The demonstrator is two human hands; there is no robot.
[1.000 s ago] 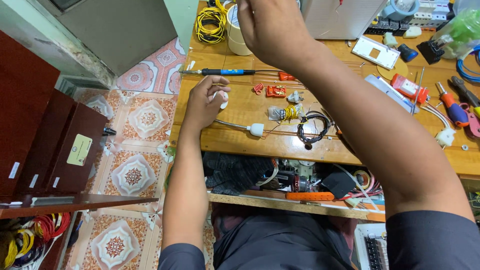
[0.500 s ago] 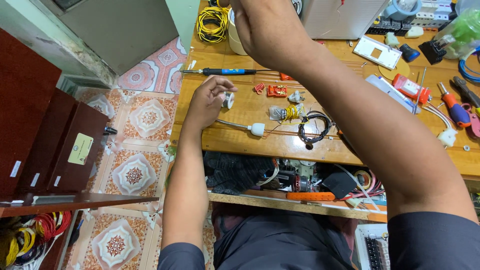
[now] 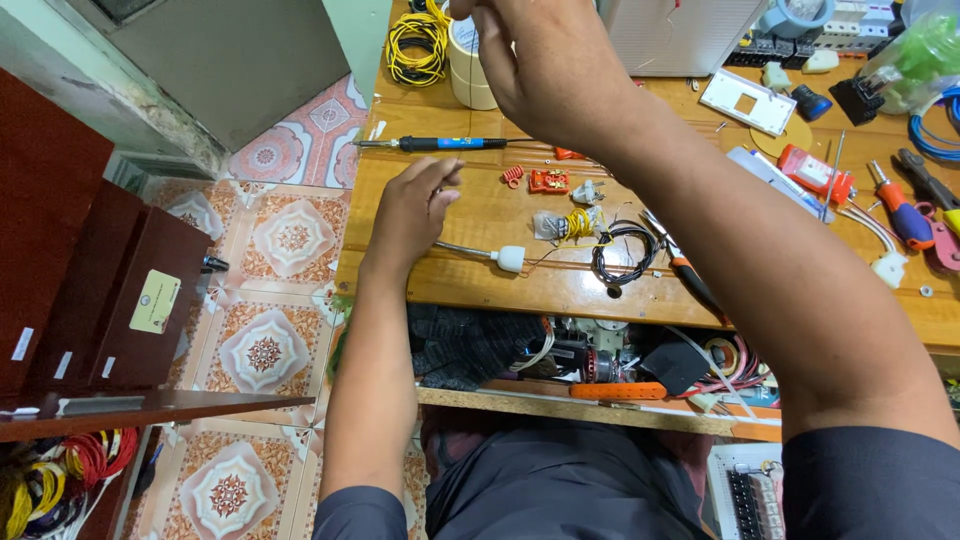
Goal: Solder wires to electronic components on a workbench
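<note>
— Where is your left hand [image 3: 415,210]?

— Your left hand rests low on the near left part of the wooden bench [image 3: 480,225], its fingers [image 3: 445,178] curled in and pinched together. Whether they grip something small, I cannot tell; nothing shows between them. Just beyond them lies the soldering iron [image 3: 445,144], with its blue and black handle, apart from your hand. Beside your wrist lies a white plug on a thin metal rod [image 3: 495,256].

— And your right hand [image 3: 545,65]?

— It is raised close to the camera, over the far part of the bench, fingers bent and drawn together near the roll of tape [image 3: 468,62]. Its back faces you, so I cannot tell what the fingers hold, if anything.

— What lies between the two?

— A small orange part [image 3: 549,181], a red spring [image 3: 513,176], a bundle of yellow wire [image 3: 577,222] and a coil of black wire [image 3: 620,252], all lying on the bench, well clear of both hands.
</note>
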